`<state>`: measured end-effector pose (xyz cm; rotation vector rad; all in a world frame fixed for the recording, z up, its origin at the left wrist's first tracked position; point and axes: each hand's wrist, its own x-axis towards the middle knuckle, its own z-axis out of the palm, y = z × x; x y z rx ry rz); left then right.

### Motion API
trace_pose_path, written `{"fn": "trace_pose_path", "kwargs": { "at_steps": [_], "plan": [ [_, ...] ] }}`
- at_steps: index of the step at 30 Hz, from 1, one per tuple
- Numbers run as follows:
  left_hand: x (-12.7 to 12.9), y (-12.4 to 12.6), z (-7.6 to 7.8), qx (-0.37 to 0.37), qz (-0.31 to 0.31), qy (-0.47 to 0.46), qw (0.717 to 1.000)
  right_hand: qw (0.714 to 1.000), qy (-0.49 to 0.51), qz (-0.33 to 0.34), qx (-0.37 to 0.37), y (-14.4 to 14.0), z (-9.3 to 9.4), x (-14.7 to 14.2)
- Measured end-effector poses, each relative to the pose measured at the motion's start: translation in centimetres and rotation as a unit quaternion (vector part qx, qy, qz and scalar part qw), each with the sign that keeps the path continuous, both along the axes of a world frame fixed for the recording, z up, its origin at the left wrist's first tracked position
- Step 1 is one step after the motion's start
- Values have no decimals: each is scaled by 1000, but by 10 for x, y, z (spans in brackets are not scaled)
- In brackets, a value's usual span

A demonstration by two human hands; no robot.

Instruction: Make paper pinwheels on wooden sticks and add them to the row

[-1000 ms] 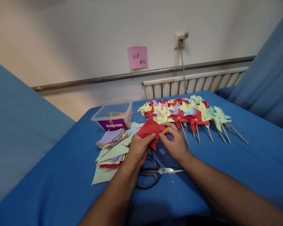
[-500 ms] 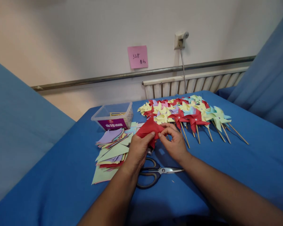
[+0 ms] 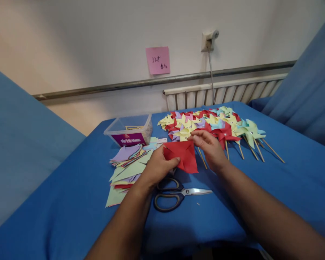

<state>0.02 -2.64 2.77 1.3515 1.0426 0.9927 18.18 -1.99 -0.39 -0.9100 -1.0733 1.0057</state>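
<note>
Gripping the red paper (image 3: 182, 156) between left hand (image 3: 157, 167) and right hand (image 3: 211, 148), above the scissors (image 3: 176, 195)

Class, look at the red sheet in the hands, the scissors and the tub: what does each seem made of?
Red sheet: likely thin matte paper, creased flat.
Scissors: shiny metal blades, dark handles, probably plastic.
Tub: clear plastic, apparently; contents show through.

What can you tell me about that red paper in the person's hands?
The red paper is a thin, matte, plain sheet, folded or creased so it shows an angular shape with one corner pointing down. It is held just above the blue table: the left hand pinches its left edge and the right hand grips its upper right edge.
</note>
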Motion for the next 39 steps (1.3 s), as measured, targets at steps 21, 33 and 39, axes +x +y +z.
{"fn": "trace_pose_path", "kwargs": {
  "at_steps": [21, 33, 39],
  "plan": [
    [-3, 1, 7, 107, 6, 154, 982, 994, -20, 100, -37, -11, -13, -23],
    [17, -4, -12, -129, 39, -177, 975, 965, 246, -4, -95, -5, -18, -36],
    [23, -6, -13, -154, 54, -201, 966, 967, 239, -20, -87, -8, -16, -40]
  ]
}}
